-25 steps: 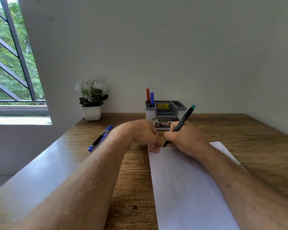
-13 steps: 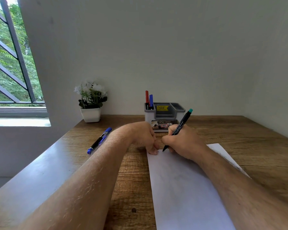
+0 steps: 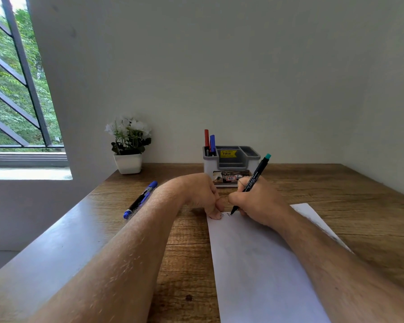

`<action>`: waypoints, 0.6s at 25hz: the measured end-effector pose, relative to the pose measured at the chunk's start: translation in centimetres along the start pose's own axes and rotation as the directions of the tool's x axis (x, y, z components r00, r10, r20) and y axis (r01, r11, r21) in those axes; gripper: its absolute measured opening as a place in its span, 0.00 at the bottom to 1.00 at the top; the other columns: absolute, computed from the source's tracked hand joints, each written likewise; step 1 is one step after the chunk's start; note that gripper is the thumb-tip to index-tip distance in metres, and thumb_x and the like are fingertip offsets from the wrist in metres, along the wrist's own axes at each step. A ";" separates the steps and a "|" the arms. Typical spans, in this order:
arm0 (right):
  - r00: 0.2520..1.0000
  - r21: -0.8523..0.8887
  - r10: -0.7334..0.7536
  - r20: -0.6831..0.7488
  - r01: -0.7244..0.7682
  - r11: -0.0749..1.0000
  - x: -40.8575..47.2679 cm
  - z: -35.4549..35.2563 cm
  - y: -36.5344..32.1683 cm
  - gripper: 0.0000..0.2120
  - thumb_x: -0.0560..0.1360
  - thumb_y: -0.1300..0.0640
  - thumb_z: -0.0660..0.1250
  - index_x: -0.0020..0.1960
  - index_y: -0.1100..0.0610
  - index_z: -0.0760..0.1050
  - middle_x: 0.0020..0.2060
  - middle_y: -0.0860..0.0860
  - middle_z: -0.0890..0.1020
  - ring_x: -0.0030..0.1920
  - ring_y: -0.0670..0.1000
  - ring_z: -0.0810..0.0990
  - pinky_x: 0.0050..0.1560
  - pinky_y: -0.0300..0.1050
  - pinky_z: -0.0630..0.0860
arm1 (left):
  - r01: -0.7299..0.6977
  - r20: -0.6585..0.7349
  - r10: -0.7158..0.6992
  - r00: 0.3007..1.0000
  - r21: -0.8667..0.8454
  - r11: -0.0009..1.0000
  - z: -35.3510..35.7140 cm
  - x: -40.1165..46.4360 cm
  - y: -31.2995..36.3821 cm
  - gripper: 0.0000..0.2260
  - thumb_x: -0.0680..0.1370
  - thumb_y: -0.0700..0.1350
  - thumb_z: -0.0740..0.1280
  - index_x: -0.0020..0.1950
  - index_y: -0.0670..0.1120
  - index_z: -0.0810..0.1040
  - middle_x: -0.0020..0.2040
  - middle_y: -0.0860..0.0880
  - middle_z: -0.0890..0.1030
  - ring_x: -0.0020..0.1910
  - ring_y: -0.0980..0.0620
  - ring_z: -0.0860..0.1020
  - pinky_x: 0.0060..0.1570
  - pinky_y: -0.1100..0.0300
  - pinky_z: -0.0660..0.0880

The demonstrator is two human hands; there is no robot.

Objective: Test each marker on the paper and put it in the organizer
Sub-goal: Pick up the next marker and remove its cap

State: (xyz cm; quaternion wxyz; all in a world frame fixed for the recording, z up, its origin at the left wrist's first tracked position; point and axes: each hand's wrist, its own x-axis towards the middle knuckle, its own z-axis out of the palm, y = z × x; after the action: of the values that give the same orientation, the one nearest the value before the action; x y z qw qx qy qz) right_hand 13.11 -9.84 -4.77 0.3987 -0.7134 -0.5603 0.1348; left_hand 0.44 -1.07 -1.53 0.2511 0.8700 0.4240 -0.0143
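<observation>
— So, from the left: what's waiting?

— Far left, a potted plant (image 3: 128, 148) by the wall. Nearer, a blue marker (image 3: 140, 200) lies on the table (image 3: 359, 194), capped and apparently untested.

— And the hands?

— At the paper's (image 3: 261, 264) far left corner the left hand (image 3: 201, 194) rests with fingers curled, pinning the sheet; whether it holds a cap I cannot tell. Just to its right, the right hand (image 3: 259, 201) grips the teal-ended marker (image 3: 252, 183), tip down on the paper beside a few small scribbles.

— The organizer?

— Beyond the hands, against the far wall, stands the organizer (image 3: 231, 159). A red marker (image 3: 206, 138) and a second blue marker (image 3: 212, 142) stand in its left compartment, so two look finished. One is mid-test, and one remains.
</observation>
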 end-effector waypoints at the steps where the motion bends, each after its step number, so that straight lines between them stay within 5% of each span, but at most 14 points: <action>1: 1.000 -0.015 -0.004 0.001 0.005 1.000 0.0 0.0 -0.1 0.08 0.71 0.58 0.70 0.35 0.56 0.74 0.31 0.55 0.80 0.31 0.48 0.76 0.29 0.37 0.68 | 0.000 -0.001 0.000 1.000 0.000 1.000 0.0 0.0 0.0 0.13 0.73 0.43 0.74 0.57 0.47 0.84 0.57 0.52 0.83 0.60 0.51 0.76 0.66 0.52 0.65; 15: 1.000 -0.044 -0.016 -0.021 0.016 0.999 0.0 -0.1 -0.1 0.09 0.70 0.58 0.70 0.33 0.56 0.73 0.28 0.51 0.76 0.32 0.48 0.74 0.30 0.39 0.68 | -0.003 -0.012 0.003 1.000 -0.017 1.000 0.0 -0.3 0.1 0.11 0.73 0.42 0.75 0.55 0.47 0.84 0.55 0.52 0.83 0.54 0.54 0.74 0.62 0.54 0.66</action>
State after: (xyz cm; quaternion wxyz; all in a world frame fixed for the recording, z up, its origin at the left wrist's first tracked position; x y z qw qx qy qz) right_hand 13.10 -9.88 -4.65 0.3897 -0.7189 -0.5647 0.1117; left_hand 0.31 -1.33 -1.38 0.2561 0.8685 0.4243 -0.0050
